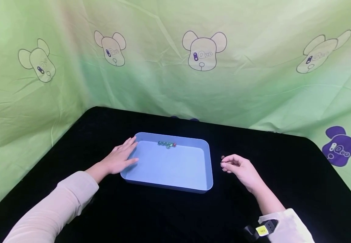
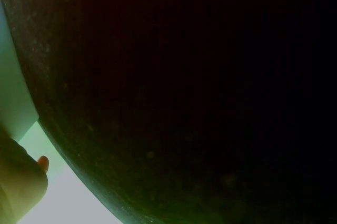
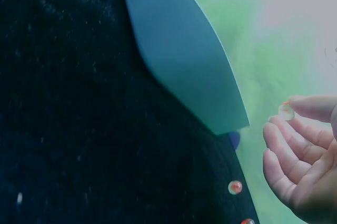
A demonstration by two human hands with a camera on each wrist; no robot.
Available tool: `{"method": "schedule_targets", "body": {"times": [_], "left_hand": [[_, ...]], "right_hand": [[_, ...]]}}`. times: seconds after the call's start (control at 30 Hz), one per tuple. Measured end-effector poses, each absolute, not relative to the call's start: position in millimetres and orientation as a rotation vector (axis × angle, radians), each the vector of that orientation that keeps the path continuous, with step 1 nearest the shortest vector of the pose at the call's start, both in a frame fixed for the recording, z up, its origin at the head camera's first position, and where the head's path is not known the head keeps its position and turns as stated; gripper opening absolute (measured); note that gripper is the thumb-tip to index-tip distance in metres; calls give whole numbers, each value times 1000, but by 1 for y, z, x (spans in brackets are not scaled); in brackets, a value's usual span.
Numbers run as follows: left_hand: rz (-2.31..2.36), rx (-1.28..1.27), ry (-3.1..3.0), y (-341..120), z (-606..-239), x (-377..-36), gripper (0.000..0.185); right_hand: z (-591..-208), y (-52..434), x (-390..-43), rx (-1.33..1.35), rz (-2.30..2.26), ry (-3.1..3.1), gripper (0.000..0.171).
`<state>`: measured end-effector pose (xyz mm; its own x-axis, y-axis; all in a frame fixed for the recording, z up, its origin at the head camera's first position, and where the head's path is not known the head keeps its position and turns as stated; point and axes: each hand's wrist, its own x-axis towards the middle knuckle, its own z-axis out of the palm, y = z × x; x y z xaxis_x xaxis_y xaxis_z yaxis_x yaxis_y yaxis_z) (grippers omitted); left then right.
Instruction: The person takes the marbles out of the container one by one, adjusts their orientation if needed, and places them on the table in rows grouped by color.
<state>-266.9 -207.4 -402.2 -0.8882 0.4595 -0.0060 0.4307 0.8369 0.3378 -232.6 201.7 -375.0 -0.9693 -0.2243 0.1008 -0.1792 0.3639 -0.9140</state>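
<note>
A shallow blue tray [image 1: 169, 168] lies on the black table, with several green glass marbles [image 1: 164, 143] and a red one [image 1: 174, 144] along its far side. My left hand [image 1: 122, 157] rests on the tray's left rim, fingers spread and straight. Right of the tray, my right hand [image 1: 239, 168] pinches a clear marble with red in it [image 3: 286, 112] between thumb and fingertip, above the cloth. Two more red-and-clear marbles, one nearer the tray [image 3: 235, 187] and one at the frame's bottom edge [image 3: 248, 221], lie on the cloth in the right wrist view.
Black cloth [image 1: 163, 216] covers the table. Green curtains [image 1: 151, 87] printed with bear heads stand behind it and at the sides. The left wrist view is mostly dark, with part of the hand [image 2: 23, 187] at lower left.
</note>
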Motion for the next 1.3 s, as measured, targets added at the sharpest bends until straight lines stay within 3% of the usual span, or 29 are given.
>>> {"method": "schedule_targets", "body": {"times": [0.53,0.83,1.07,1.3], "left_hand": [[509,716,2939,-206,-403,-267,65],[499,694,2925,-206,-401,-267,65],[503,698,2929,-206,-402,-267,65],[499,714,2943,-207,-404,-269,65]], "right_hand": [[-382,225,-225,-322,-1728,2591,21],[-417,265,-242,-308,-1787,2575,32],[-400,261,-230,-316,-1813,2601,10],[-414,283,-239,-294,-1865,2561,15]]}}
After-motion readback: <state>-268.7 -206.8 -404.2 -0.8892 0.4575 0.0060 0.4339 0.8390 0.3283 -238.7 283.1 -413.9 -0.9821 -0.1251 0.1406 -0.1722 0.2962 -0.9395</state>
